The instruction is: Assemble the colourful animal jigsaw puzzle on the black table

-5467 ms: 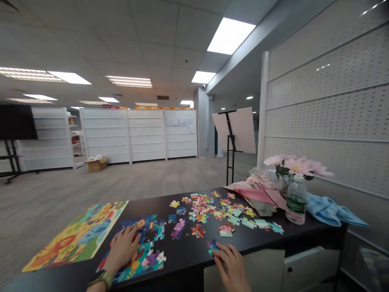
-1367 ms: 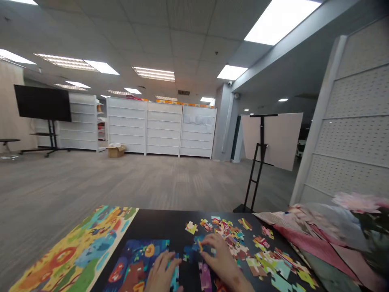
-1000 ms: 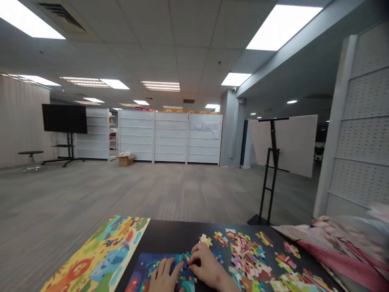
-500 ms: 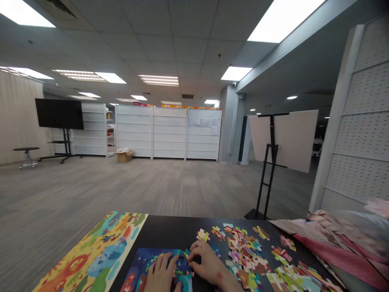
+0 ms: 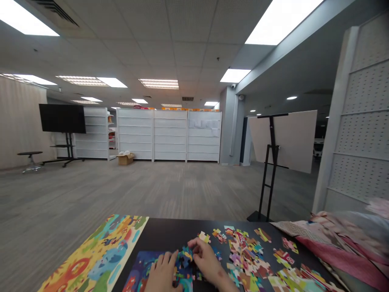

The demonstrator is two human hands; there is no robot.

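The partly assembled jigsaw (image 5: 140, 264), dark blue with patches of red and teal, lies flat. At its far right corner sit blue puzzle pieces (image 5: 185, 253) with yellowish marks; whether they interlock with it is unclear.

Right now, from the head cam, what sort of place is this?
Probably a large indoor commercial space, perhaps a shop or showroom; can't tell which. Signs: white shelving units along the far side, a black screen on a stand, and bright panel lights in the ceiling.
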